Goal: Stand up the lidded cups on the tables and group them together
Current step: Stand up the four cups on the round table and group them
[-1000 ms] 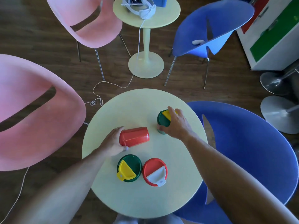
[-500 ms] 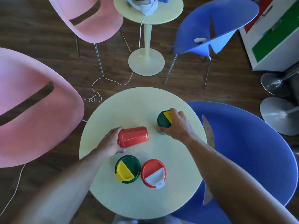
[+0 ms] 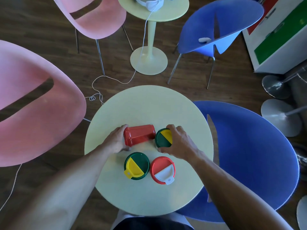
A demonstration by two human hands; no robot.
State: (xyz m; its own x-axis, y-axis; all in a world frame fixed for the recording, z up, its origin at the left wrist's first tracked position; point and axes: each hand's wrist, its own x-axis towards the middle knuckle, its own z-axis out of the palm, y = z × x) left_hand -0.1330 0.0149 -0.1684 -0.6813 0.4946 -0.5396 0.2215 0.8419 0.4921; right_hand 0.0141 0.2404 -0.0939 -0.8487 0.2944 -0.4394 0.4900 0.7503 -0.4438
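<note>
On the round pale-yellow table [image 3: 146, 103] a red cup [image 3: 139, 134] lies on its side, lid end toward my left hand [image 3: 116, 140], which grips that end. Just right of it stands a green cup with a green-and-yellow lid [image 3: 163, 138], upright, with my right hand [image 3: 178, 143] closed around it. Nearer to me two cups stand side by side: a green cup with a yellow flap lid [image 3: 137, 166] and a red cup with a white flap lid [image 3: 162, 170].
A pink chair [image 3: 33, 103] sits left of the table and a blue chair [image 3: 249, 155] right. Beyond are a second small table [image 3: 166, 12] with white headphones [image 3: 149, 2], another pink chair [image 3: 93, 15], another blue chair [image 3: 216, 27], and a white cable [image 3: 99, 78] on the floor.
My right hand has slid the upright green cup toward me and leftward, close to the lying red cup. My left hand stays on the red cup's lid end.
</note>
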